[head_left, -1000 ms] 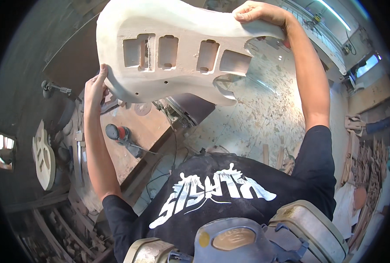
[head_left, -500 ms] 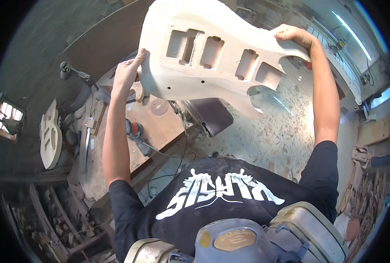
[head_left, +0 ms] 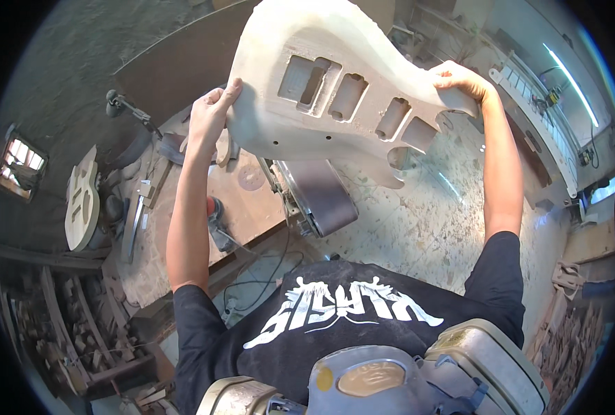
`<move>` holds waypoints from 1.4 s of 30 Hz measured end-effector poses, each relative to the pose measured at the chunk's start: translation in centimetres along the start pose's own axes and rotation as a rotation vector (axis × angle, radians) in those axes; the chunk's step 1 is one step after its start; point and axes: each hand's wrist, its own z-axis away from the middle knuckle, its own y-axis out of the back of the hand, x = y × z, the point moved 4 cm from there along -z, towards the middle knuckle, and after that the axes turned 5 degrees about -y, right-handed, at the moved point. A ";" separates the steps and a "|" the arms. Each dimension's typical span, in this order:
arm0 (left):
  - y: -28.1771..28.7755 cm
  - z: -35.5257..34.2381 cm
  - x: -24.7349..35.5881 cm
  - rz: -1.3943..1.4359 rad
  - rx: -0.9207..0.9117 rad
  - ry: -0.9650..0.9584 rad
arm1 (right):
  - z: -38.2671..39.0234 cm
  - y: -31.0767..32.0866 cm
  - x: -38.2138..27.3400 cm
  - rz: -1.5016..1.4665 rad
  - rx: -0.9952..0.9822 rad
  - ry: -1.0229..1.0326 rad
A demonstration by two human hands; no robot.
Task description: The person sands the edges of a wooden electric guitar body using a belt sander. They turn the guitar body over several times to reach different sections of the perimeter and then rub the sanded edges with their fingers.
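I hold a pale, unfinished electric guitar body (head_left: pixel 373 66) up in the air, far from my chest. Several routed cavities and two small holes show in its face. My left hand (head_left: pixel 210 114) is closed on the rounded left edge, with the thumb on the near face. At the right end, my right hand (head_left: pixel 463 80) grips the horn beside the neck end. Fingers of both hands are partly hidden behind the wood. Below the guitar body, a belt sander's dark belt (head_left: pixel 324 200) shows.
A wooden workbench (head_left: pixel 252 218) stands at the left, bearing an orbital sander (head_left: pixel 219 232) partly behind my left forearm. Another guitar body (head_left: pixel 82 207) leans farther left. Wood offcuts (head_left: pixel 65 332) fill a rack at lower left. A cable (head_left: pixel 266 280) hangs beside the bench.
The guitar body has tilted, so its face looks more shaded and foreshortened. Both hands keep their grip. The view has shifted slightly, and my left forearm now covers more of the orbital sander.
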 end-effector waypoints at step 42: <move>-0.4 -1.2 -7.7 0.249 -0.161 0.055 | 1.8 -3.8 -5.2 0.027 0.095 0.024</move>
